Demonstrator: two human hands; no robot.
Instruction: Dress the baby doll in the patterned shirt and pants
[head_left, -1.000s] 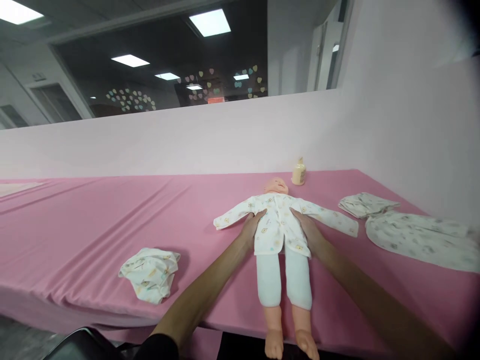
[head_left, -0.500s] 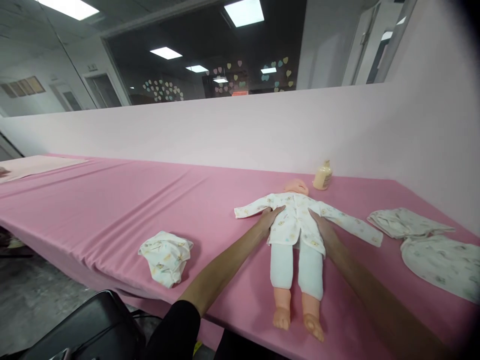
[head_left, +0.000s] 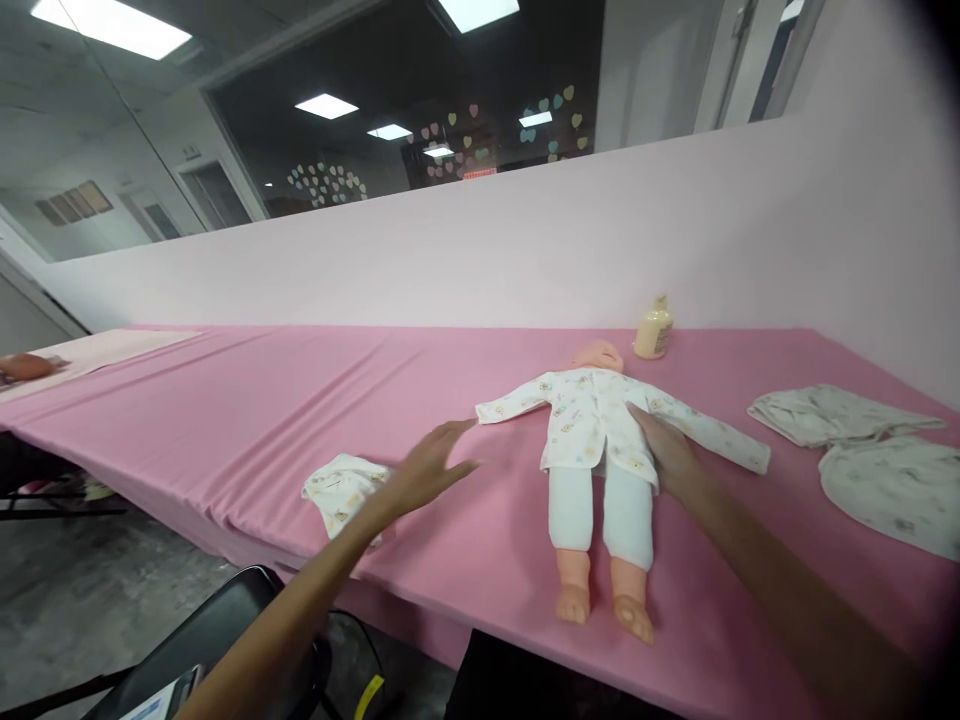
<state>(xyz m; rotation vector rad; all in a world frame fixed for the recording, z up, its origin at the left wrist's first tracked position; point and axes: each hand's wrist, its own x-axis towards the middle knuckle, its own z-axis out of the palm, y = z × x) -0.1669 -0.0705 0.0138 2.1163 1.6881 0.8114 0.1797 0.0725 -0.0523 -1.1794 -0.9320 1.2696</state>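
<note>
On its back lies a baby doll (head_left: 574,570), dressed in a white printed long-sleeved top (head_left: 581,420) and white trousers (head_left: 571,505), its bare feet toward me. Resting on the doll's side at the top's right edge is my right hand (head_left: 666,450), fingers stretched out over the cloth. My left hand (head_left: 429,468) hovers over the pink sheet left of the doll, thumb and fingers apart and nothing in it. Partly hidden behind that hand and forearm is a crumpled printed white cloth garment (head_left: 341,488).
Beyond the doll's head stands a cream pump bottle (head_left: 653,330). Folded printed garments (head_left: 840,415) lie at the right. A black chair (head_left: 225,615) stands at the front left, below the pink-covered table (head_left: 247,420). A low white wall (head_left: 420,265) with glass above runs behind.
My left hand has left the doll's top and moved left toward the crumpled garment, opening in the air. My right hand stays at the doll's side. The view has tilted slightly.
</note>
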